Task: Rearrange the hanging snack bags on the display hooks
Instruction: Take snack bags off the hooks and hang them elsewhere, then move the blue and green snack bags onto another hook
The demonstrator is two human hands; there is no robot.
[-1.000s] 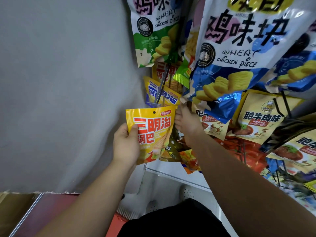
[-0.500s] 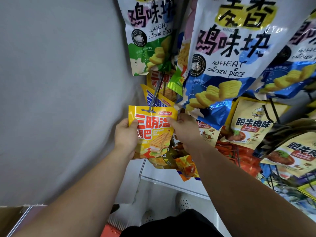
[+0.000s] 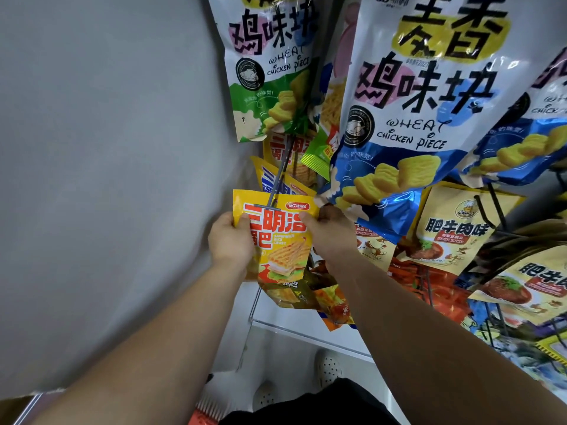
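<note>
Yellow snack bag [image 3: 282, 237] sits at the hook [image 3: 276, 185] tip. My left hand [image 3: 231, 243] pinches its 9 o'clock edge, my right hand [image 3: 329, 233] its 3 o'clock edge. Probably light, crinkly and slippery; best held near the stiff top seam.

Yellow bag [image 3: 276, 237] between left grip [image 3: 231, 240] and right grip [image 3: 329, 233]: glossy yellow, red block lettering edged white, red oval logo, sandwich print in tan, green, red.
Hook [image 3: 277, 182] above it: grey metal.
Green bag [image 3: 267, 72] above left grip: white top, black lettering over pink blotch, green base, yellow puffs.
Blue bag [image 3: 414, 118] above right grip: white, yellow and pink blotches, black lettering, blue base, yellow puffs.
Beef bag [image 3: 457, 228] right of right grip: cream-yellow, black lettering, red band, brown meat.
Wall [image 3: 107, 148] left of left grip: plain grey.
</note>
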